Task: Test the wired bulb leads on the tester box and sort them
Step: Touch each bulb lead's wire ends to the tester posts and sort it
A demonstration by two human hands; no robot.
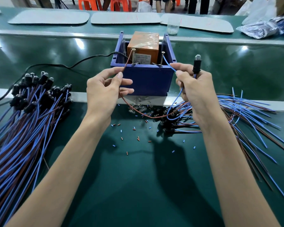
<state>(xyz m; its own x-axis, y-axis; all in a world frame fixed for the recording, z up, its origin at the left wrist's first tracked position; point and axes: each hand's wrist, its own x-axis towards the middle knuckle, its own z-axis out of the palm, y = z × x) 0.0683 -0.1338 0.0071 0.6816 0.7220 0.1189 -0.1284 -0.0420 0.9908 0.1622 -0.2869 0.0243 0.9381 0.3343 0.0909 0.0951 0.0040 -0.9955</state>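
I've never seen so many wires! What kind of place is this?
Probably a factory assembly line. There's a long green workbench, big piles of wired bulbs waiting, and a blue tester box where the left hand and right hand check one.

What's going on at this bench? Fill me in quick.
A person is testing a wired bulb. The left hand pinches the brown lead against the left screw on the blue tester box. The right hand holds the bulb socket and guides the blue lead toward the right screw. The bulb looks unlit. Bundles of leads lie on both sides.
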